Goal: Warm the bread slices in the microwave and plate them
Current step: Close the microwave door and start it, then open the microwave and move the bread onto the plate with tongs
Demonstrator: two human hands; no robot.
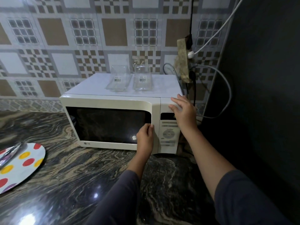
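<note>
A white microwave (113,101) stands on the marble counter against the tiled wall, its dark door closed. My left hand (145,138) grips the right edge of the microwave door, fingers curled around it. Flat and with fingers spread, my right hand (182,109) presses on the top right corner of the microwave above the control panel (168,135). At the left edge lies a white plate with coloured dots (24,164), and a shiny foil packet (9,155) rests on it. No bread slices are visible.
Two clear glass containers (120,78) (142,78) with barcode labels sit on top of the microwave. A power strip (184,60) with cables hangs on the wall to the right. A dark appliance side (259,95) stands at the right. The marble counter (73,176) stretches in front.
</note>
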